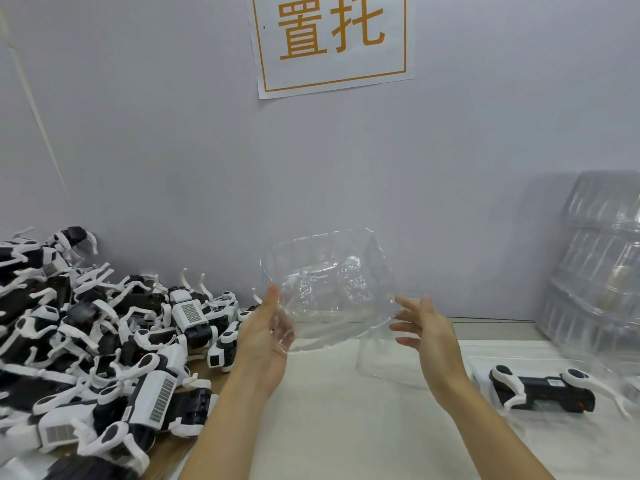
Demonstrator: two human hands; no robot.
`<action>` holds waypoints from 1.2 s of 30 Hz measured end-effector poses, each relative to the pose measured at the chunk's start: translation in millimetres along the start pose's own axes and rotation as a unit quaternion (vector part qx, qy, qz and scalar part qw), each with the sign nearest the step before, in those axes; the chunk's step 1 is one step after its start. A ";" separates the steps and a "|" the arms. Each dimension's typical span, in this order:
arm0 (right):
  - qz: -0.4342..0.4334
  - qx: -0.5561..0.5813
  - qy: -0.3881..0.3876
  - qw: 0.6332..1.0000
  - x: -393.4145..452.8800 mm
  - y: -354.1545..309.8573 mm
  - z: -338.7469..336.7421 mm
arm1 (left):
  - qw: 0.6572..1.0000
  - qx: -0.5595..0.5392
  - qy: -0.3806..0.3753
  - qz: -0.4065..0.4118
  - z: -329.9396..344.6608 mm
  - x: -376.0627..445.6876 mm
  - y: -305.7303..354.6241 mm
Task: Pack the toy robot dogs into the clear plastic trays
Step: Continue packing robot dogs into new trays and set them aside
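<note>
The left hand (268, 332) pinches one clear tray (329, 289) lifted between it and the loose-fingered right hand (427, 332); one toy dog (543, 389) lies right of them, an uncountable heap of dogs (97, 341) left.

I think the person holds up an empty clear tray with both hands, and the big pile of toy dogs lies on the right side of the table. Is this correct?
Not quite. The head view shows the pile of toy dogs on the left side of the table, not the right. The rest stands: both the left hand and the right hand hold up the empty clear tray.

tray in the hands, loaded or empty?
Empty. The clear tray, held up between the left hand and right hand, shows only wall through its plastic; no toy dog sits in it.
</note>
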State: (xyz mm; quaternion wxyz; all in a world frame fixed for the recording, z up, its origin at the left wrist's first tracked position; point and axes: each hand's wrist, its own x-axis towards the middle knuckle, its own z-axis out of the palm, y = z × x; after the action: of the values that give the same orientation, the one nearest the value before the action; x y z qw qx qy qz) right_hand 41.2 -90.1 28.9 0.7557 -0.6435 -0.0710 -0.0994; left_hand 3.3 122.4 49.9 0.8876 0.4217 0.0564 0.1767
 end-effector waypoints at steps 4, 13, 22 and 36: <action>-0.096 -0.270 0.005 0.958 0.8 11.1 -0.4 | 0.992 0.044 0.028 0.119 0.4 -1.0 24.8; -0.156 -0.565 -0.077 0.806 -3.9 28.2 8.6 | 0.947 0.214 0.064 0.233 7.4 -0.5 34.1; -0.240 -0.478 -0.044 0.843 -15.9 19.7 21.9 | 0.934 0.257 0.066 0.238 8.1 1.4 27.3; -0.156 -0.458 -0.154 0.861 -23.0 20.4 21.7 | 0.928 0.277 0.068 0.238 8.2 1.0 21.6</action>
State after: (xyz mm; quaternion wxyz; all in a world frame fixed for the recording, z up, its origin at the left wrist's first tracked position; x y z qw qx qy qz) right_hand 24.3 -64.3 7.5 0.3298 -0.9047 -0.2327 -0.1367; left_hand 0.5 129.4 71.8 0.6613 0.6384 0.0615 0.3889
